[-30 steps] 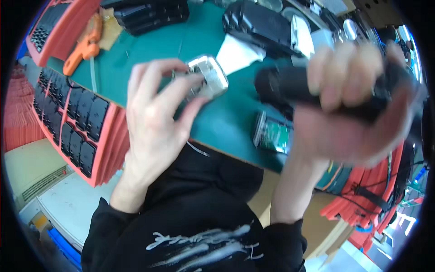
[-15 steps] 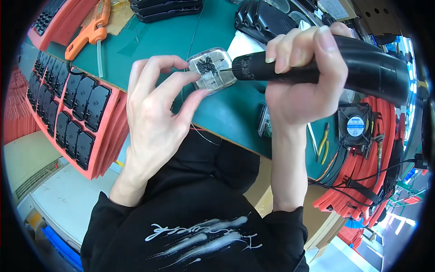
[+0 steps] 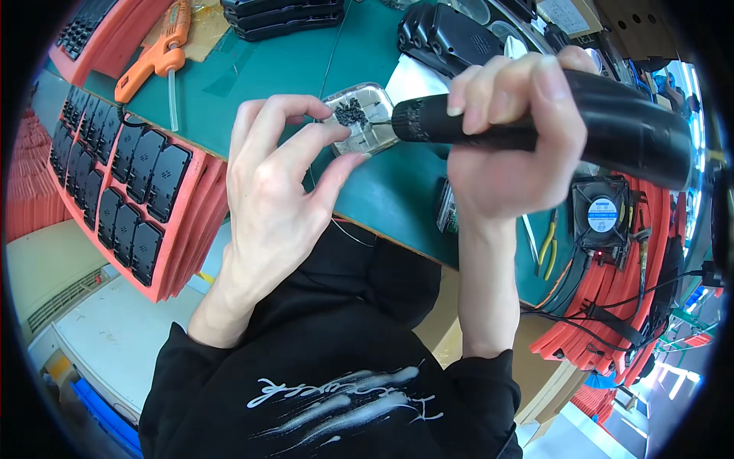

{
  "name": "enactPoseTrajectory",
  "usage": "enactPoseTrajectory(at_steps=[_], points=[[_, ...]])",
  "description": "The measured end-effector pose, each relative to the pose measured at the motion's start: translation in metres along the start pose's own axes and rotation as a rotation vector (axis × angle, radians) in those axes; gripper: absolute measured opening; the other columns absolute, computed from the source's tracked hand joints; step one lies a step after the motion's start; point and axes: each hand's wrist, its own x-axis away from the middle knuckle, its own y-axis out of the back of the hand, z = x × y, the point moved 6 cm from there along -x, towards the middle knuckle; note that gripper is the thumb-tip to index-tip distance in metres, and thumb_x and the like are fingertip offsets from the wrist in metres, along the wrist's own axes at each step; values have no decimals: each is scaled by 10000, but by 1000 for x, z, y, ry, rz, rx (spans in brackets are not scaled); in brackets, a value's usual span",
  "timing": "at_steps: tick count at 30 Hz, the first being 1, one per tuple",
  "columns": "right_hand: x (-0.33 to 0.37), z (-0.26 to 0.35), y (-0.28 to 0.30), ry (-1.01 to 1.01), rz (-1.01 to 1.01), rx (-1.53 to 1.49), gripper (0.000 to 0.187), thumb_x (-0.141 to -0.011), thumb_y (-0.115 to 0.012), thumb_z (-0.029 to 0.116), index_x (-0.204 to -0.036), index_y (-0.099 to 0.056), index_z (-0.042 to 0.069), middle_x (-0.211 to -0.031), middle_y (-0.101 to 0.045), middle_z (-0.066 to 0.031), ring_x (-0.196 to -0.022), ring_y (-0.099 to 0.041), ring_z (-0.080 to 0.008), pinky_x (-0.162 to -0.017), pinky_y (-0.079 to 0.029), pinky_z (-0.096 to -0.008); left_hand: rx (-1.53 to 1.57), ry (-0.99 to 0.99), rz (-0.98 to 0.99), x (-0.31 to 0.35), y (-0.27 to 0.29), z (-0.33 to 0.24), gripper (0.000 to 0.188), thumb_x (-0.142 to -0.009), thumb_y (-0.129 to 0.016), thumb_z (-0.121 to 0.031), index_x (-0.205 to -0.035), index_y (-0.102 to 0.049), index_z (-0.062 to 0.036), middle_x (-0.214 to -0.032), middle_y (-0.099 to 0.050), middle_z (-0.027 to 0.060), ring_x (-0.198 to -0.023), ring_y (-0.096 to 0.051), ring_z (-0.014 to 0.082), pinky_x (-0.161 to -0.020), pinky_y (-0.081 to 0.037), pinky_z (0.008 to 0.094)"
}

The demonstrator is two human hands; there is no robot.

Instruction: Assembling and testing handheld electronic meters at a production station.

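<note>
In my right hand (image 3: 516, 126) is a black electric screwdriver (image 3: 627, 115), tilted nearly level with its bit toward the left. The thin bit (image 3: 380, 123) reaches over a small clear plastic box (image 3: 380, 98) on the bench. A heap of tiny black screws (image 3: 352, 113) lies inside the box. My left hand (image 3: 279, 168) holds the box at its left side, the thumb at the near rim and the fingers at the left rim and over the inside. Whether the bit touches a screw is too small to tell.
Red foam trays (image 3: 183, 252) with black casings stand at left, near an orange glue gun (image 3: 157, 65). More black casings (image 3: 447, 34) lie at the back of the green bench (image 3: 252, 76). Yellow-handled pliers (image 3: 548, 249) and a fan (image 3: 602, 213) are at right.
My left hand has shifted a little to the right along the box. The screwdriver stays almost where it was, with its bit over the box. The whole view has shifted slightly.
</note>
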Motion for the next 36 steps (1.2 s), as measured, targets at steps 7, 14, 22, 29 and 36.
enactPoseTrajectory(at_steps=[7,14,22,29,36], points=[[3,32,-2,7,54,-89,292,-1004,-530,234,-1215,-564,35,-731,-512,-12,-576,-445,-135,-634,-429,-330,92,38,-26,0,-7,-3,245,-691,-888,-42,-901,-764,-27,-1061,-664,61,-989,-588,255,-817,-503,367],[11,65,-5,-28,114,-140,337,-998,-568,292,-1179,-558,9,-742,-536,18,-596,-492,-87,-644,-434,-278,285,68,-17,-3,-11,-15,251,-672,-890,-6,-898,-784,-32,-1049,-667,56,-985,-588,214,-839,-482,334],[15,73,1,-7,77,-117,330,-959,-626,303,-1140,-526,45,-736,-565,10,-582,-542,-95,-632,-485,-283,262,-21,-20,-1,-11,-23,223,-664,-881,12,-861,-798,-52,-1012,-668,34,-972,-580,198,-804,-468,314],[17,76,2,-24,76,-122,327,-956,-629,299,-1150,-514,62,-738,-570,0,-584,-553,-108,-629,-495,-292,267,-3,1,0,-12,-29,233,-654,-873,18,-862,-814,-68,-1011,-666,24,-955,-570,196,-778,-458,313],[21,81,8,-39,116,-104,337,-966,-637,305,-1165,-512,63,-751,-564,-10,-605,-563,-119,-645,-499,-303,268,-47,16,-2,-18,-35,242,-646,-863,37,-860,-804,-59,-1007,-674,22,-968,-583,195,-781,-463,319]])
